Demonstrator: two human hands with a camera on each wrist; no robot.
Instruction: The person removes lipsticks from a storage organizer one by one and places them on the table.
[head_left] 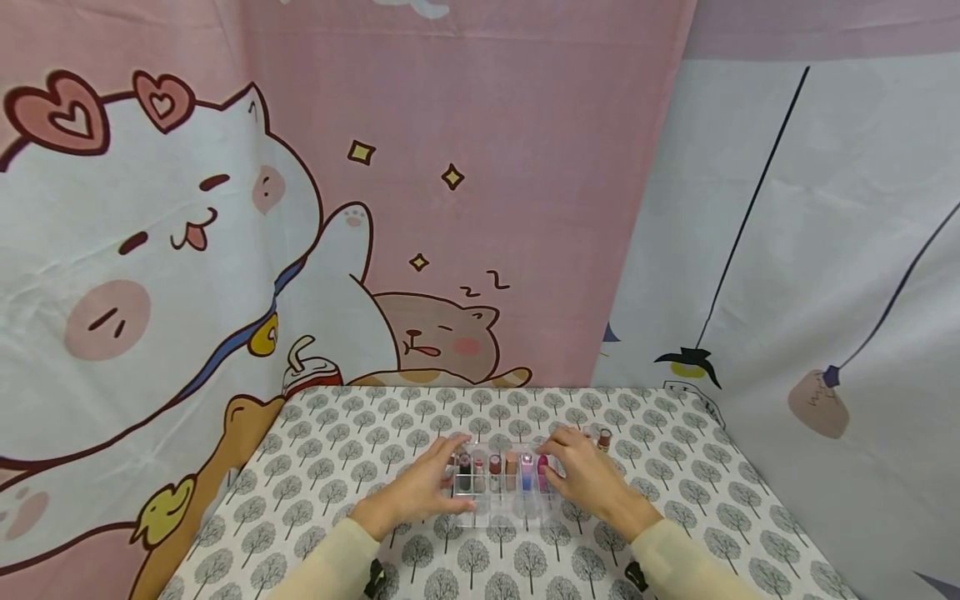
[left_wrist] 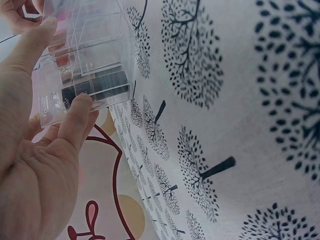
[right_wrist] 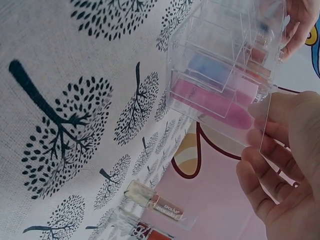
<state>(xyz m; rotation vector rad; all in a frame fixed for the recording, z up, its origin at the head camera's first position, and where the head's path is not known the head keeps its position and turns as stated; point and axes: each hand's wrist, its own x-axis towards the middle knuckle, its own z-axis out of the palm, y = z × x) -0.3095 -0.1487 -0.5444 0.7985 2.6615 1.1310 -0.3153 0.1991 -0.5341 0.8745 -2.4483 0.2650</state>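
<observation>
Organizer (head_left: 501, 502), clear plastic, lipsticks (head_left: 495, 468) along its far row — on the counter (head_left: 510, 557) between left hand (head_left: 422, 490) and right hand (head_left: 588, 477), each grip half-closed, holding one end. Probably light, stiff, slick, crackable — best held by end walls. Tube (right_wrist: 169, 209) standing apart reads "avocado"; other lettering unclear.

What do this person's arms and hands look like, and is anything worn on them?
The left hand and right hand are bare, with no gloves showing. Both arms wear plain, pale yellow long sleeves. A small black item shows beside each sleeve, too unclear to identify.
</observation>
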